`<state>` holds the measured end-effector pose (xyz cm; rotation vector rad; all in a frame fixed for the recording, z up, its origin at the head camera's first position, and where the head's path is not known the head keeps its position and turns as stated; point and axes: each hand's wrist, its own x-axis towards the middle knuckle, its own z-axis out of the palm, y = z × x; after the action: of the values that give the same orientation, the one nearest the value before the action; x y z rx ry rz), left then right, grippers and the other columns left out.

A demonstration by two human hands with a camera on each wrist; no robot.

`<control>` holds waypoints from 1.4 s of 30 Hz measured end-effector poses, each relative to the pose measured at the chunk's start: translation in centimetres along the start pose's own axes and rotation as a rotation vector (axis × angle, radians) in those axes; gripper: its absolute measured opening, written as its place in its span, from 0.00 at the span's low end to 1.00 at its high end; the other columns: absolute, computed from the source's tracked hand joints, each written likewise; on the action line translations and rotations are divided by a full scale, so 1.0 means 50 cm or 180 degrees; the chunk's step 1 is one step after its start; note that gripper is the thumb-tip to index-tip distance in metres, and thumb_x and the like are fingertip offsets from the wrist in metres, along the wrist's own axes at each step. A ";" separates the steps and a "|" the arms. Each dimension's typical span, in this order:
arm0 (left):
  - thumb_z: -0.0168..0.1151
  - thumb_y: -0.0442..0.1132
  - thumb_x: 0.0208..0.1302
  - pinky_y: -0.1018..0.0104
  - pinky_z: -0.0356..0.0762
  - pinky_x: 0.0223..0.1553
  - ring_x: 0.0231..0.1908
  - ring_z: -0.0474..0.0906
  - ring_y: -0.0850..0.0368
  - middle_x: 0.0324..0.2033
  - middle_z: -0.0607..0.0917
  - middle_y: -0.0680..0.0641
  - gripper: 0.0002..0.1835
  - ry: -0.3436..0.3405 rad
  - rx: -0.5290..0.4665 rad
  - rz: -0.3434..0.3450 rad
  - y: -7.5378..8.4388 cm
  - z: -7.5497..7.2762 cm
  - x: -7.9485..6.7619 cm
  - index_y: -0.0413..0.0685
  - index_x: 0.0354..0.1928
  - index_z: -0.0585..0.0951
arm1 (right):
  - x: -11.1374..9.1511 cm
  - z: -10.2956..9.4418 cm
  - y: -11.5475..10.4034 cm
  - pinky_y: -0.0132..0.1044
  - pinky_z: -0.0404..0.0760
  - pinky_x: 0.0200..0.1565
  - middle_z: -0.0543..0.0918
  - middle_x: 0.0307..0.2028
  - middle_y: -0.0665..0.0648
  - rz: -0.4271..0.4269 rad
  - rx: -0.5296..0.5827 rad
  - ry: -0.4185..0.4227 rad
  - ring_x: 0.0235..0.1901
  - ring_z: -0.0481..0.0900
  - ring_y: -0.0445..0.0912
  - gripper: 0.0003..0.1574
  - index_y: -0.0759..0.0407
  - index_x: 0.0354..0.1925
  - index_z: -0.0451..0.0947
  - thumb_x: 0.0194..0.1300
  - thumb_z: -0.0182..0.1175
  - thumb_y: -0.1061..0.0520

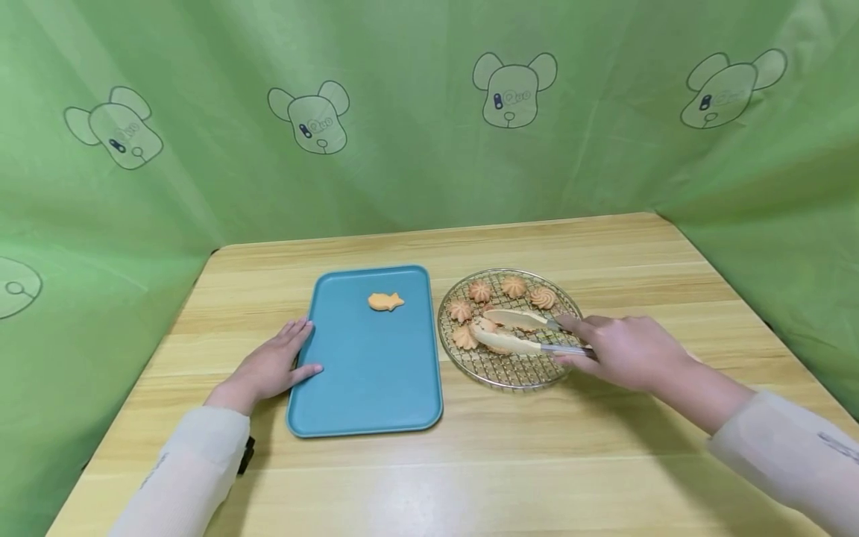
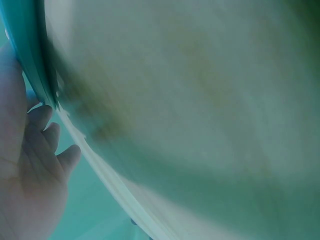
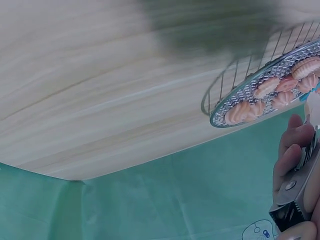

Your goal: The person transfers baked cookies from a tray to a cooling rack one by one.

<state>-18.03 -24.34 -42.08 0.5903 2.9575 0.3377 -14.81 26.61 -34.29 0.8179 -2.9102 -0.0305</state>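
Observation:
My left hand (image 1: 271, 365) rests on the left edge of a blue rectangular tray (image 1: 369, 373), its thumb over the rim. In the left wrist view, relaxed fingers (image 2: 50, 135) lie beside the tray's edge (image 2: 30, 45). A fish-shaped orange biscuit (image 1: 385, 301) lies near the tray's far end. With my right hand (image 1: 634, 350) I grip food tongs (image 1: 506, 342) by their handles. Their pale, spread tips reach over piped cookies (image 1: 464, 337) on a round wire rack (image 1: 520, 369). The tips partly hide cookies beneath them; whether they pinch one is unclear.
A light wooden table (image 1: 483, 477) carries the tray and the rack side by side, with a narrow gap between them. Other piped cookies (image 1: 514, 286) sit toward the rack's far side. Green curtains (image 1: 416, 171) with mouse-head drawings surround the table's back and sides.

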 end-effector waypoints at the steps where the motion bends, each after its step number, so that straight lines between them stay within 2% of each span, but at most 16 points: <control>1: 0.56 0.57 0.67 0.43 0.52 0.66 0.70 0.46 0.37 0.71 0.53 0.35 0.44 0.0000 -0.0003 0.0000 0.001 0.000 0.000 0.34 0.72 0.54 | -0.003 0.000 0.000 0.46 0.77 0.19 0.84 0.40 0.62 0.0004 0.0015 -0.0023 0.24 0.82 0.53 0.41 0.60 0.61 0.74 0.62 0.58 0.32; 14: 0.56 0.57 0.66 0.43 0.53 0.66 0.69 0.46 0.36 0.71 0.53 0.35 0.44 0.0025 0.0001 0.0022 -0.002 0.002 0.003 0.34 0.71 0.55 | -0.032 0.003 -0.002 0.48 0.81 0.24 0.85 0.39 0.60 -0.0123 0.0121 -0.0058 0.26 0.83 0.52 0.41 0.60 0.60 0.75 0.62 0.57 0.31; 22: 0.57 0.56 0.67 0.43 0.52 0.66 0.70 0.46 0.36 0.71 0.53 0.35 0.44 0.0001 -0.0006 0.0007 -0.003 0.002 0.002 0.33 0.72 0.54 | -0.038 0.004 -0.008 0.45 0.79 0.22 0.85 0.37 0.56 -0.0206 0.0151 -0.0007 0.24 0.81 0.47 0.41 0.60 0.58 0.77 0.61 0.59 0.32; 30: 0.56 0.56 0.67 0.43 0.51 0.67 0.70 0.45 0.36 0.71 0.53 0.35 0.43 -0.0012 0.0002 -0.0002 -0.001 0.000 0.002 0.33 0.72 0.54 | -0.042 0.006 -0.010 0.38 0.74 0.17 0.83 0.31 0.50 -0.0225 0.0181 -0.0043 0.19 0.71 0.36 0.40 0.59 0.58 0.77 0.60 0.59 0.32; 37: 0.56 0.56 0.67 0.44 0.52 0.67 0.70 0.46 0.37 0.71 0.53 0.35 0.43 0.0015 -0.0005 -0.0011 0.004 -0.002 -0.002 0.34 0.71 0.55 | -0.045 0.006 -0.011 0.37 0.71 0.16 0.81 0.28 0.48 -0.0219 0.0184 -0.0088 0.17 0.67 0.36 0.42 0.60 0.58 0.76 0.60 0.59 0.31; 42: 0.57 0.57 0.66 0.43 0.52 0.66 0.69 0.47 0.36 0.71 0.54 0.34 0.43 0.0039 0.0001 -0.0001 0.006 -0.003 -0.002 0.33 0.71 0.55 | -0.048 0.007 -0.014 0.34 0.67 0.15 0.76 0.23 0.43 -0.0179 0.0177 -0.0113 0.15 0.62 0.35 0.43 0.60 0.58 0.76 0.59 0.59 0.30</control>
<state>-17.84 -24.15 -41.87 0.5900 2.9693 0.3420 -12.45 27.24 -34.92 0.9174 -2.9328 0.0315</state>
